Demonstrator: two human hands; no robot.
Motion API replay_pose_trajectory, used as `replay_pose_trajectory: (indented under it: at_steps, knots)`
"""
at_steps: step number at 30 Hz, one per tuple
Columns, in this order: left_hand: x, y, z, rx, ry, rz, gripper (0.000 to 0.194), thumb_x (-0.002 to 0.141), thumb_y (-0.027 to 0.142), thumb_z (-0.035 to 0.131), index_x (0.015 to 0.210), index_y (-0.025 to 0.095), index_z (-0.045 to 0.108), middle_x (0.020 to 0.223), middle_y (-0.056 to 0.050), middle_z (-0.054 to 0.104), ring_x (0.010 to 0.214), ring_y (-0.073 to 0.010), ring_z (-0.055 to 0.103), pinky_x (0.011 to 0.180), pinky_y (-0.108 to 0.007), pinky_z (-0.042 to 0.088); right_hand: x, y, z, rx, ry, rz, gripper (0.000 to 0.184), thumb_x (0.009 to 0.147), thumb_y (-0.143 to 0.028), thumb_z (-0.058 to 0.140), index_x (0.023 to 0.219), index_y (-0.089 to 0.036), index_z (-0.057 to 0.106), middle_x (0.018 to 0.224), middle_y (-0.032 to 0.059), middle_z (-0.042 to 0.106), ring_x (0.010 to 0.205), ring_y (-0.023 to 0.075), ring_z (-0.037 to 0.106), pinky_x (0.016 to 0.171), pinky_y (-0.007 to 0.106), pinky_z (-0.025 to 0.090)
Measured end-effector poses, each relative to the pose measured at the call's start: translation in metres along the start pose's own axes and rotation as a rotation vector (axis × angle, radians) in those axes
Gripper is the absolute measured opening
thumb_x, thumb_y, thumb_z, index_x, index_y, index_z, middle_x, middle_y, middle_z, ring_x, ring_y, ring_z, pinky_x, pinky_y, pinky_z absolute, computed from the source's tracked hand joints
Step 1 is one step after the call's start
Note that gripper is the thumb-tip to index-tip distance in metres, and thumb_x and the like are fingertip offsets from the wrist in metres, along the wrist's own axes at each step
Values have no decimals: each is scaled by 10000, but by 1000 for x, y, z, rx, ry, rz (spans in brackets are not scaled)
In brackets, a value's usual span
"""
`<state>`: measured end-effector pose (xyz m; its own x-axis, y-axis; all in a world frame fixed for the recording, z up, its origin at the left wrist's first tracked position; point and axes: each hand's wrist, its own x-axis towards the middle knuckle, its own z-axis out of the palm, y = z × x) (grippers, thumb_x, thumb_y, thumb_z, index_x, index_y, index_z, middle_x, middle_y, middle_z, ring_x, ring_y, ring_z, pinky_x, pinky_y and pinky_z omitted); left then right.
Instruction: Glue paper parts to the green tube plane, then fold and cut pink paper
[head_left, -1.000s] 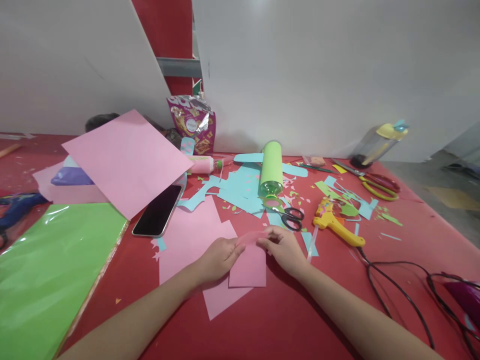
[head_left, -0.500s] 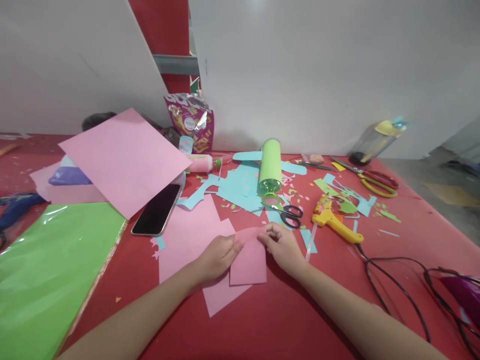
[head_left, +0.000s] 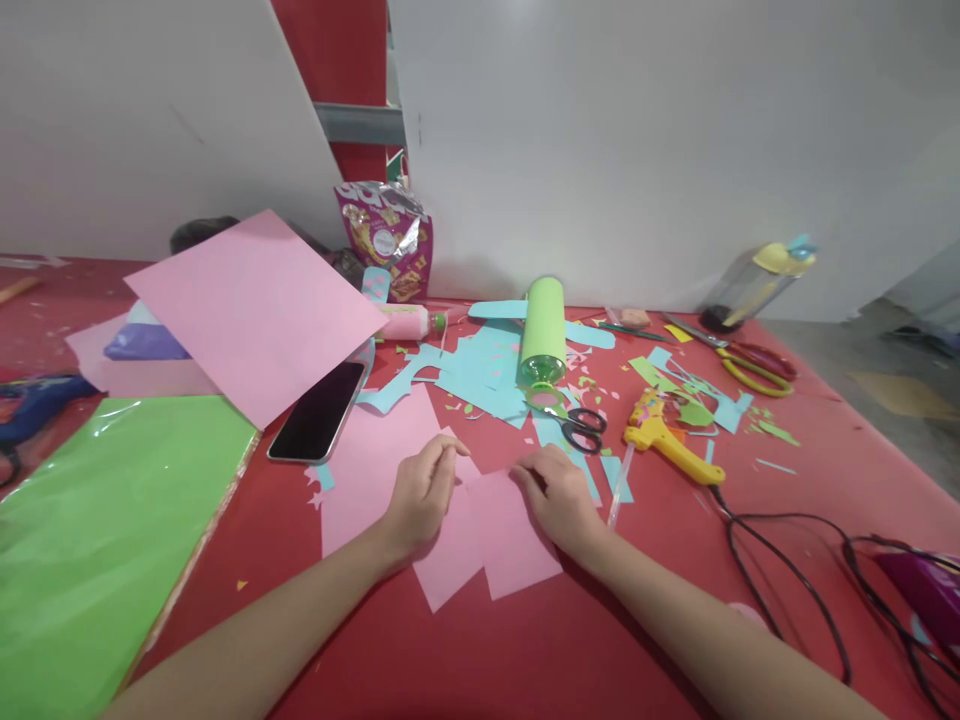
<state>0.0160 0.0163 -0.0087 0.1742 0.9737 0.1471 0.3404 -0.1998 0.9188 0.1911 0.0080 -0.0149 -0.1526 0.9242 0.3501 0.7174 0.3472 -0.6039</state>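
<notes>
A small pink paper piece (head_left: 517, 550) lies tilted on the red table, just overlapping a larger pink sheet (head_left: 360, 450). My right hand (head_left: 559, 500) pinches its upper right part, with the fingers curled and partly hidden. Over the larger sheet, my left hand (head_left: 424, 490) is closed, its fingers pressed together with nothing visible in them. Black-handled scissors (head_left: 585, 430) lie beyond my right hand, beside a green paper-covered bottle (head_left: 545, 325) with light-blue wings. A yellow glue gun (head_left: 671, 445) rests further right.
A phone (head_left: 318, 412) and a raised pink sheet (head_left: 259, 315) are at the left, behind a green paper pack (head_left: 120, 540). Light-blue scraps (head_left: 487, 370) spread across the middle. Large scissors (head_left: 750, 368) lie back right; a black cable (head_left: 795, 520) winds along the right side.
My left hand has let go of the small pink piece and moved left. The piece has turned and shifted slightly right and down under my right hand.
</notes>
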Motion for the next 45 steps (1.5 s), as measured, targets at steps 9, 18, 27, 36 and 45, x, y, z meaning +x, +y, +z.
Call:
replay_pose_trajectory:
  at_steps: [9,18,27,36,45]
  knots:
    - [-28,16,23,742,-381,716,209,810,141,355,873,101,551,842,-127,593,822,-235,532,678,-367,456,-4,8,7,-284,-58,-209,261,844,-145,341,651,-171,515,645,64,533,629,184,437,648,328,408]
    - [-34,8,25,667,-260,623,315,821,181,367,1116,87,424,1138,-188,502,1109,-297,426,873,-449,394,1,2,-1,80,-32,166,130,761,-164,447,690,-184,555,694,39,605,659,164,536,630,286,424]
    - [-12,14,11,252,-143,-44,229,823,294,356,669,170,473,706,-40,559,675,-163,531,669,-318,439,6,1,-10,442,123,483,143,703,-313,489,689,-179,535,644,11,574,597,139,515,581,268,409]
    - [-7,17,9,309,-41,-41,314,805,299,320,514,195,260,476,50,350,472,-105,335,576,-273,333,2,-1,-4,621,70,370,317,712,-261,516,999,-209,392,562,-82,434,488,100,438,511,233,372]
    - [-6,19,6,254,-17,-89,319,826,317,259,529,204,231,462,59,287,449,-102,309,543,-258,336,1,-1,-8,366,95,325,255,749,-232,448,1001,-195,432,541,-64,465,533,123,459,574,259,358]
